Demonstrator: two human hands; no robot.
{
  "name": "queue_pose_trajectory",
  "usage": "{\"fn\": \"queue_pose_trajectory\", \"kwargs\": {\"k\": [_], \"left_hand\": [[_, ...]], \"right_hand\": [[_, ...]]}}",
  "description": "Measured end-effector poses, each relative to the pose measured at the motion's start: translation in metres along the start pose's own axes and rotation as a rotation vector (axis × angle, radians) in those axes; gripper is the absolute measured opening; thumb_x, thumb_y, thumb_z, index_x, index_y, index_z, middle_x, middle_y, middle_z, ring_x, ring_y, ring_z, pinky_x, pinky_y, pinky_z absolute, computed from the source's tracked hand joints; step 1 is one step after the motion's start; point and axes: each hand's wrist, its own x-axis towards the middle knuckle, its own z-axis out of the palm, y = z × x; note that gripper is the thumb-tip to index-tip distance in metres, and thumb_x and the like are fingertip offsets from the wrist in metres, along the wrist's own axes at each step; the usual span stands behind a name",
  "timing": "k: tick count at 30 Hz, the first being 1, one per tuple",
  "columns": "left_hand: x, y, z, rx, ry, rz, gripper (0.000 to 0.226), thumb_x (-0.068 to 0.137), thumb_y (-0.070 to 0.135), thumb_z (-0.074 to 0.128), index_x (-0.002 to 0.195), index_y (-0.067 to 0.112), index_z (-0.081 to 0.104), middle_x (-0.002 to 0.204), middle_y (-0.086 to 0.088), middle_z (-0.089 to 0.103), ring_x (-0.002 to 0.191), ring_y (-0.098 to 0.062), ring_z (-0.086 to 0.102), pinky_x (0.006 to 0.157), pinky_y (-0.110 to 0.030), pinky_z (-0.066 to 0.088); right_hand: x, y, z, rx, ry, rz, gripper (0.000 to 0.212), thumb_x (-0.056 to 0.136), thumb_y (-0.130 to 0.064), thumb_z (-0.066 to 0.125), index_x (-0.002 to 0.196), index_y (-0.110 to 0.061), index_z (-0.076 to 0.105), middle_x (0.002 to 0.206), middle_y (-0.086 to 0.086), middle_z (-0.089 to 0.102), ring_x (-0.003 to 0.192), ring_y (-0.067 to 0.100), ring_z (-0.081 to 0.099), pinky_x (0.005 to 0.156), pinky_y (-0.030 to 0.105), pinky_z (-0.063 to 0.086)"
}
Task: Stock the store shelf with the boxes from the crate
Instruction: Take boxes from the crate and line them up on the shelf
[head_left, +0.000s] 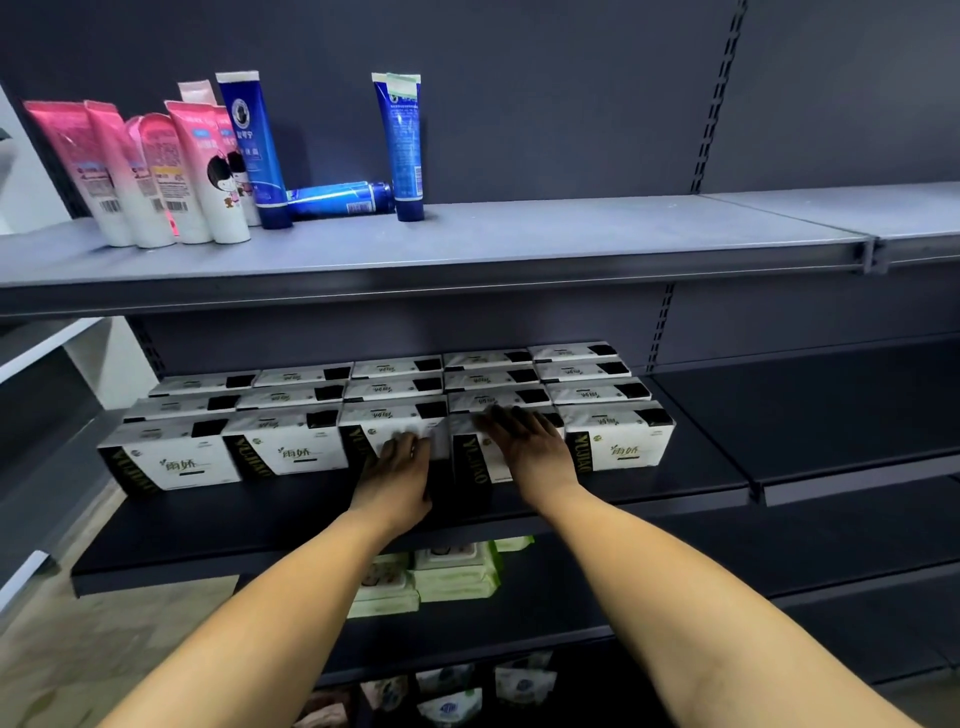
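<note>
Both forearms are extended forward and slightly upward from the lower edge of the view, with the wrists held over the front lip of the middle shelf (260, 519).

The left hand (397, 470) is held palm down. Its fingers (402, 447) are laid straight and close together against the front face of the third box (384, 423) of the front row. Nothing is gripped.

The right hand (532, 447) is placed palm down on the fourth box (475, 467). Its fingers (501, 418) are spread wide and laid over the top front edge of that box. The thumb position cannot be told.

The fourth box is located directly under the right fingers and just right of the left fingers. It is set slightly forward of its neighbours. Its long axis runs left to right along the shelf edge, its printed face is turned outward, and its black band lies at the left end.

The stocked boxes (291, 395) are arranged beyond and to both sides of the fingers in rows, all oriented likewise.

On the top shelf (519, 239), above and left of the fingers, pink tubes (156, 171) and blue tubes (254, 145) are stood upright, and one blue tube (337, 197) is laid flat.

Green-and-white packs (452, 571) are held on the shelf below the wrists.
</note>
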Motion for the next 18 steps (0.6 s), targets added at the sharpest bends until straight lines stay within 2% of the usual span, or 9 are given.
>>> {"fn": "queue_pose_trajectory", "kwargs": {"k": [4,8,11,14,18], "left_hand": [[-0.008,0.006,-0.004,0.006,0.007,-0.018,0.075,0.09,0.03,0.057,0.152,0.015,0.019,0.156,-0.009,0.022,0.144,-0.03,0.024,0.114,-0.046,0.028],[-0.017,0.019,-0.003,0.007,0.011,-0.043,0.078,0.087,0.029,0.061,0.151,0.015,0.02,0.15,-0.009,0.028,0.138,-0.031,0.031,0.109,-0.044,0.036],[-0.025,0.036,0.0,0.004,0.019,-0.07,0.076,0.085,0.028,0.063,0.149,0.016,0.024,0.149,-0.01,0.029,0.135,-0.032,0.037,0.105,-0.044,0.039],[-0.034,0.053,0.005,0.013,0.028,-0.079,0.071,0.085,0.029,0.062,0.147,0.018,0.029,0.148,-0.009,0.033,0.132,-0.032,0.039,0.105,-0.043,0.039],[-0.045,0.073,0.011,-0.01,0.019,-0.084,0.065,0.086,0.03,0.061,0.143,0.017,0.034,0.144,-0.008,0.036,0.129,-0.032,0.039,0.102,-0.043,0.039]], "right_hand": [[-0.001,0.004,-0.003,0.0,-0.067,0.0,0.084,0.094,-0.003,0.053,0.157,-0.029,0.004,0.165,0.0,0.007,0.151,0.024,0.01,0.121,0.037,0.004],[-0.014,0.014,-0.01,-0.023,-0.061,0.042,0.082,0.095,-0.011,0.056,0.157,-0.014,0.002,0.164,0.008,0.004,0.152,0.025,0.002,0.12,0.037,-0.004],[-0.032,0.022,-0.015,-0.037,-0.046,0.071,0.078,0.093,-0.005,0.052,0.156,-0.008,0.005,0.164,0.011,0.005,0.151,0.029,0.003,0.121,0.04,-0.004],[-0.05,0.028,-0.017,-0.012,-0.035,0.082,0.087,0.089,-0.023,0.065,0.156,-0.008,0.011,0.163,0.012,0.014,0.151,0.029,0.007,0.122,0.042,0.002],[-0.075,0.031,-0.018,-0.043,-0.061,0.069,0.096,0.087,-0.035,0.069,0.156,-0.008,0.008,0.163,0.013,0.011,0.151,0.029,0.007,0.121,0.043,0.004]]}}
